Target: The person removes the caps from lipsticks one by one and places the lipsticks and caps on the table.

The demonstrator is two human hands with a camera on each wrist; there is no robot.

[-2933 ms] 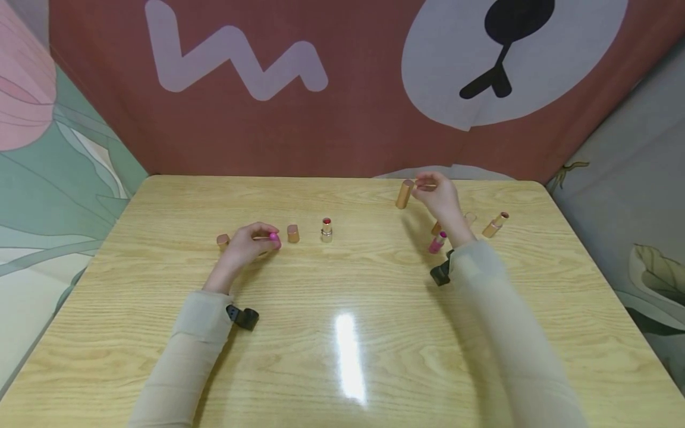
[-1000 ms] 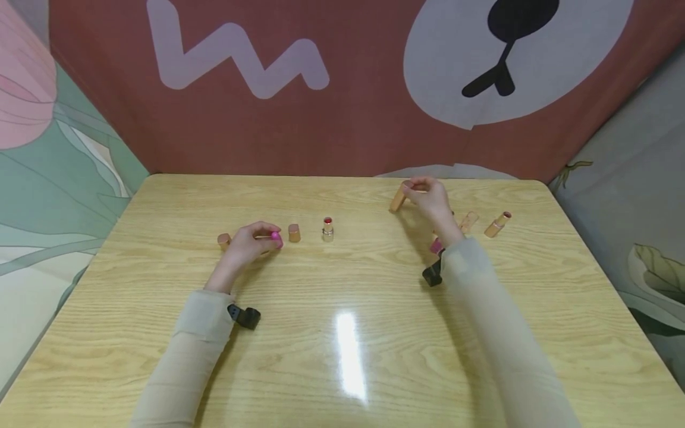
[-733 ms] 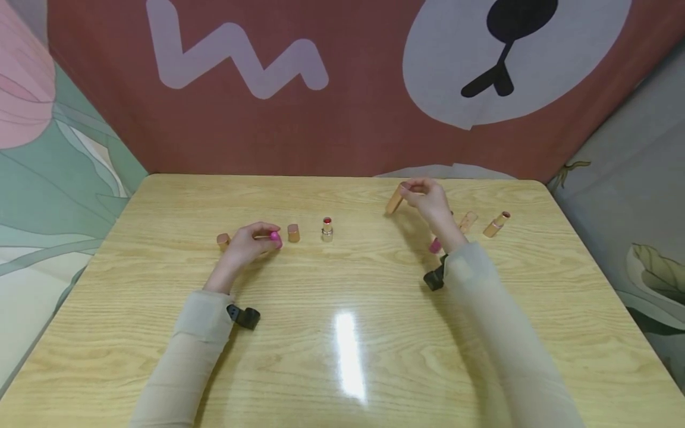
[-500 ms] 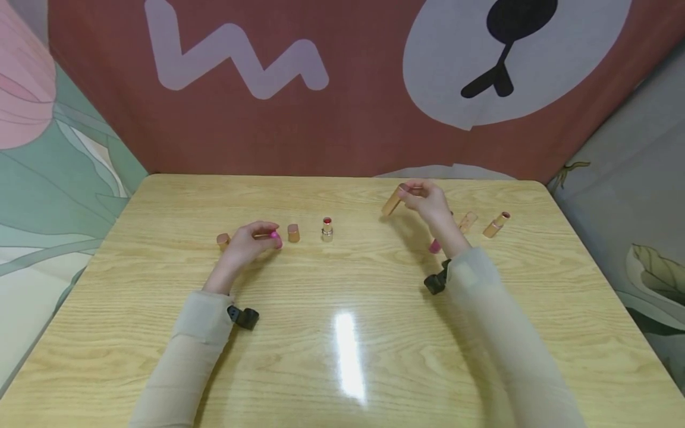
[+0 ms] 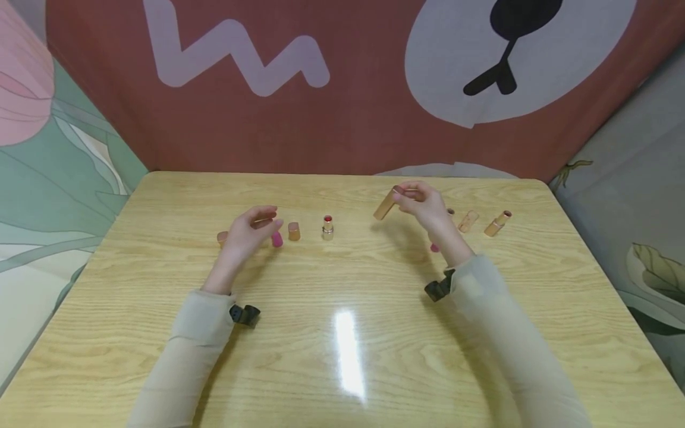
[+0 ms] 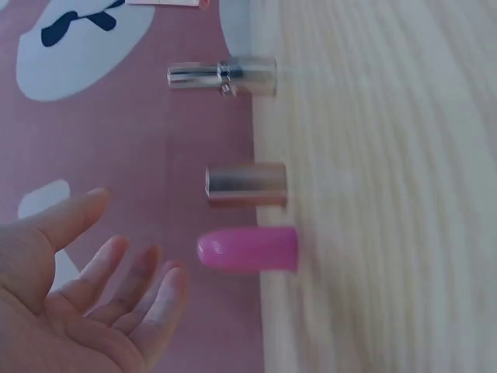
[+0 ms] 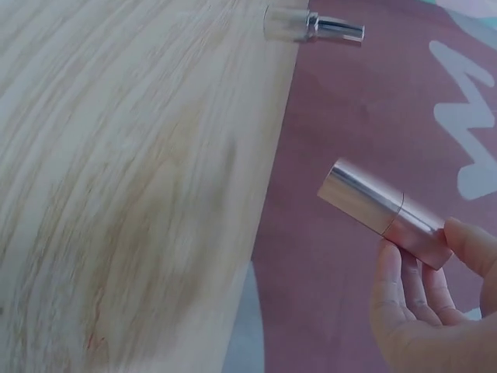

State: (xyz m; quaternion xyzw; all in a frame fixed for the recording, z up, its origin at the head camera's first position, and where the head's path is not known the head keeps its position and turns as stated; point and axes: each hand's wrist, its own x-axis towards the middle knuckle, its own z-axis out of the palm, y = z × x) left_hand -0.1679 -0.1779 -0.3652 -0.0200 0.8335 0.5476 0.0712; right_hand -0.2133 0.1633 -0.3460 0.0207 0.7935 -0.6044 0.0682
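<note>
My right hand (image 5: 426,209) pinches the upper end of a closed rose-gold lipstick (image 5: 386,204), tilted and held above the table; the right wrist view shows thumb and fingers on its end. My left hand (image 5: 247,236) is spread above and beside an upright pink lipstick cap (image 6: 248,249), with a gap between them in the left wrist view. Just right of that stands a rose-gold cap (image 5: 294,231). Farther right, an uncapped red lipstick (image 5: 327,228) stands on a clear base. Another rose-gold cap (image 5: 222,238) is partly hidden behind the left hand.
Right of my right arm, an uncapped gold lipstick (image 5: 498,223) and a pale peach tube (image 5: 468,222) are on the wooden table (image 5: 299,356). A pink lipstick (image 5: 434,248) is mostly hidden by that arm. A printed cloth (image 5: 353,131) hangs behind the far edge.
My left hand has let go of the pink cap and risen slightly. My right hand has taken the rose-gold lipstick, tilted it and brought it leftward off the table.
</note>
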